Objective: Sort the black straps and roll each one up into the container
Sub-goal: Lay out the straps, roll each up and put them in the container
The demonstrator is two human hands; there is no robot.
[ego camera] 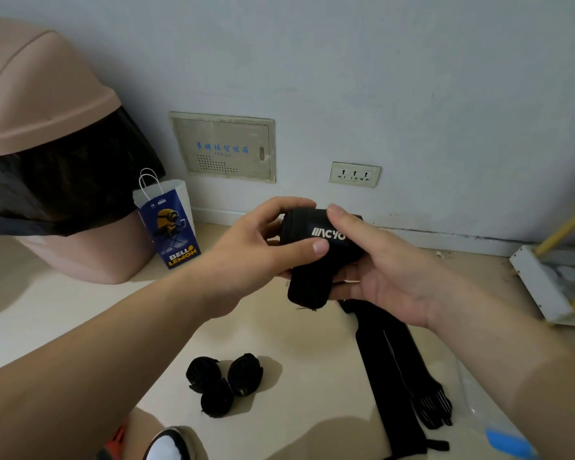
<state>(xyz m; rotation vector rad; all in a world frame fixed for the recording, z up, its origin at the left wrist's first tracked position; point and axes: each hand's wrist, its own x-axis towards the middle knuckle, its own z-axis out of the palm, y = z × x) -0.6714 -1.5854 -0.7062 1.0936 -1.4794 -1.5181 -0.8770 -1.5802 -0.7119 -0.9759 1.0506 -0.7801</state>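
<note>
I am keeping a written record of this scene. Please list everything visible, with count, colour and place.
pink plastic swing-lid bin with black liner: one, pink, floor, far left
blue-and-white paper gift bag: one, blue and white, beside the bin
beige wall panel with blue characters: one, beige, wall centre
beige triple wall socket: one, beige, right of the panel
white frame with yellow bars: one, white and yellow, right edge
rolled black fabric straps: three, black, clustered on floor, bottom centre
flat black fabric straps: at least two, black, overlapping on floor, right
black fabric strap with white lettering: one, black, partly rolled, between both hands
left hand: one, grips the lettered strap
right hand: one, grips the lettered strap
</note>
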